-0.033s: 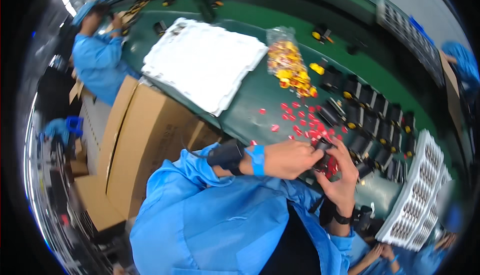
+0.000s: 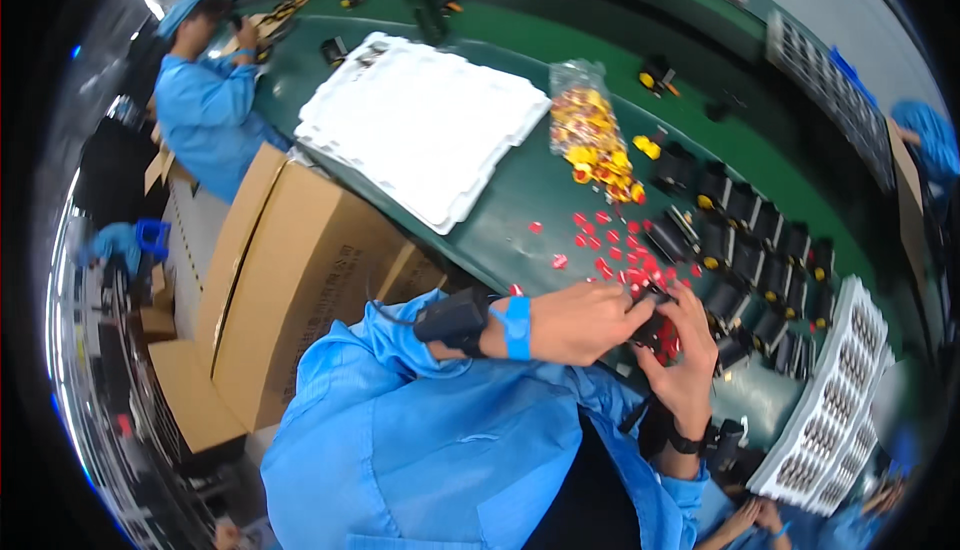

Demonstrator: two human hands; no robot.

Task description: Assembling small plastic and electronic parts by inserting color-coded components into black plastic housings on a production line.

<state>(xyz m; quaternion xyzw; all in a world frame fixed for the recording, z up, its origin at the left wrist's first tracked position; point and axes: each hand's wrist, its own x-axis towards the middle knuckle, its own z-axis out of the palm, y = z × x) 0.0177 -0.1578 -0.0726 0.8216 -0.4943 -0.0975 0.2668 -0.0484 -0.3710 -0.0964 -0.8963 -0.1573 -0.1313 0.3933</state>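
My left hand (image 2: 585, 322), with a blue band at the wrist, reaches in from the left and its fingers are closed on a small black cylindrical part (image 2: 650, 302). My right hand (image 2: 688, 355) grips the same part from the other side, thumb and fingers curled round it. Much of the part is hidden by my fingers. Small red pieces (image 2: 632, 258) lie scattered on the green table just beyond and beneath my hands. Rows of black cylindrical units (image 2: 745, 250), some with yellow ends, stand to the right.
An open clear bag of yellow and red pieces (image 2: 585, 125) lies beyond the red ones. A white tray (image 2: 420, 125) is at the left, above a cardboard box (image 2: 310, 280). Another white tray (image 2: 835, 400) with filled pockets stands at right. A person in blue (image 2: 205, 100) works far left.
The view has shifted slightly, so the table's things sit a little lower and further right. Both my hands stay on the black part.
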